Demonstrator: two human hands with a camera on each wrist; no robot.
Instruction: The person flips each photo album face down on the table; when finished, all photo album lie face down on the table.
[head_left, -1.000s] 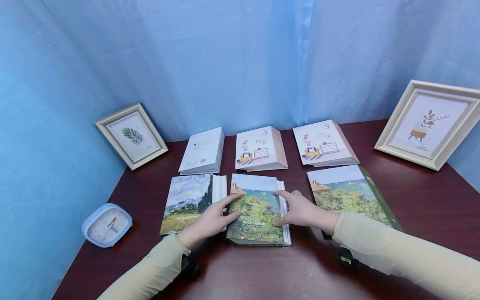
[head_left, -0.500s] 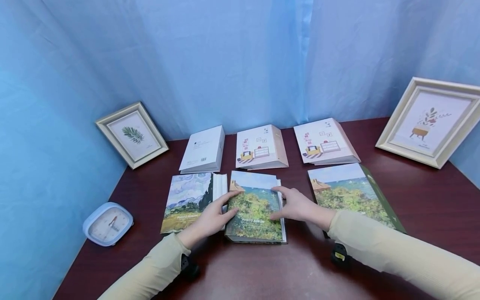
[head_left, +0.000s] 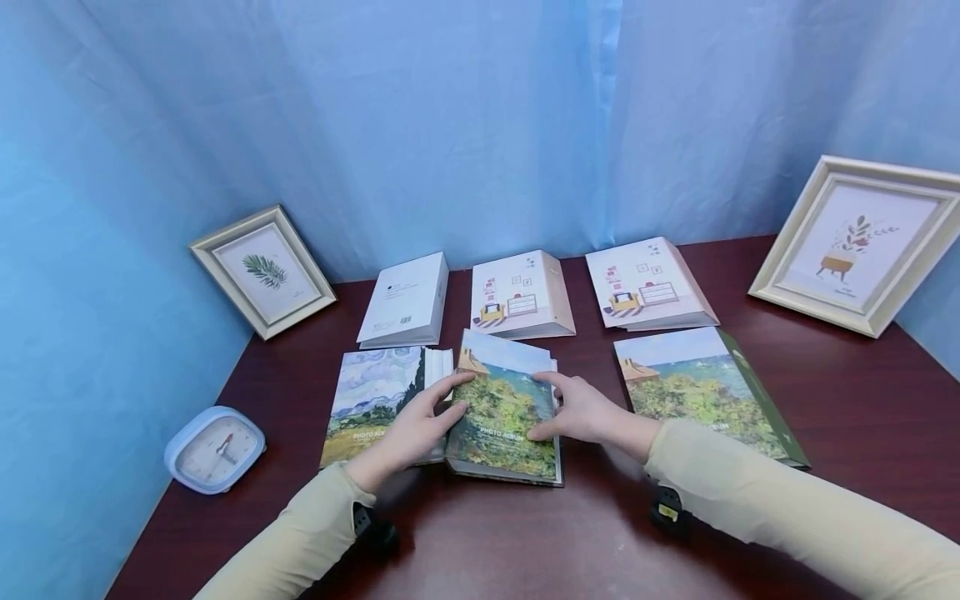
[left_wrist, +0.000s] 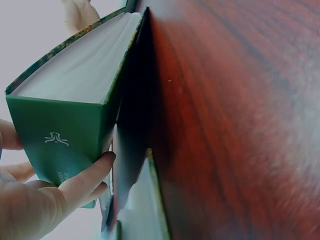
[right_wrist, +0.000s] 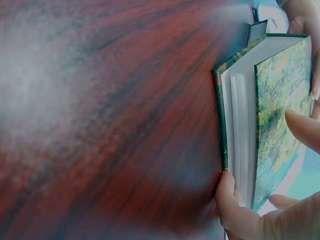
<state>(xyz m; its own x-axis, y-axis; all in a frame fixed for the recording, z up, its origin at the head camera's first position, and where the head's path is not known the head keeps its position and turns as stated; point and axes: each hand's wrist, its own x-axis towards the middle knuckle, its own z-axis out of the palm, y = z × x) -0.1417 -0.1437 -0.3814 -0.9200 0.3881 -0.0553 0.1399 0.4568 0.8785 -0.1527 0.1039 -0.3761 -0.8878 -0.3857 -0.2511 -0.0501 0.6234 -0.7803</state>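
Note:
A photo album (head_left: 502, 408) with a painted seaside cover is held between both hands at the middle of the table. My left hand (head_left: 420, 421) grips its spine side, and the left wrist view shows the fingers around the green spine (left_wrist: 62, 132). On the opposite edge my right hand (head_left: 588, 408) holds it, with the thumb on the front cover and a finger (right_wrist: 227, 192) at the back cover's edge. The held album's left side overlaps a second album (head_left: 367, 400) with a cypress painting. Another seaside album (head_left: 693, 387) lies to the right, partly behind the right forearm.
Behind stand a white album (head_left: 405, 300) with a barcode and two pale albums, one central (head_left: 513, 296) and one right (head_left: 648, 287). Picture frames lean at left (head_left: 262, 271) and right (head_left: 855, 250). A blue clock (head_left: 215, 450) sits front left; a blue curtain (head_left: 450, 125) hangs behind.
Both hands have moved left with the seaside album between them, bringing it against the cypress album. Its far edge has shifted away from me, and its pages show less at the right.

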